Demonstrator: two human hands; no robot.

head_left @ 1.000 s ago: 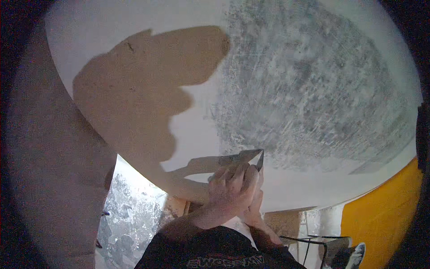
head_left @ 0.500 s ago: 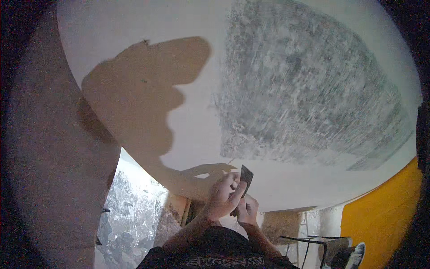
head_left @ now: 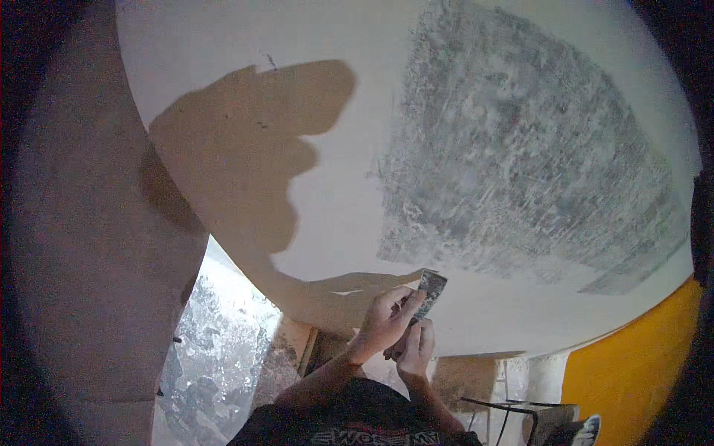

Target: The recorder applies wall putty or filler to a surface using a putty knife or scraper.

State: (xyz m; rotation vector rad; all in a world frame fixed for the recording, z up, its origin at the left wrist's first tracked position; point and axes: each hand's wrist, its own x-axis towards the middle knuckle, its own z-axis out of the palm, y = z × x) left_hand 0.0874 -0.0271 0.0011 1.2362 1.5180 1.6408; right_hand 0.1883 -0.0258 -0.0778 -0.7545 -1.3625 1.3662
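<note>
A small flat rectangular scraper (head_left: 433,290) stands tilted up in front of the white wall, its dark face speckled with pale smears. My left hand (head_left: 388,318) is closed on its side, the thumb lying along the blade. Just below and to the right, my right hand (head_left: 416,349) is closed round the scraper's lower end, where the fingers hide any handle. Both hands are close together at the lower middle. Whether the blade's top touches the wall (head_left: 349,223) cannot be made out.
A large rough grey patch (head_left: 513,141) covers the wall's upper right. My brown shadow falls across its left side. Lower left is a brightly lit, blotchy surface (head_left: 216,349). An orange surface (head_left: 632,364) stands at right, near a black-framed object (head_left: 513,407).
Both hands and the scraper have shifted a little right in view. The scraper has turned, showing more of its smeared face. The wall has also shifted right with the view.
</note>
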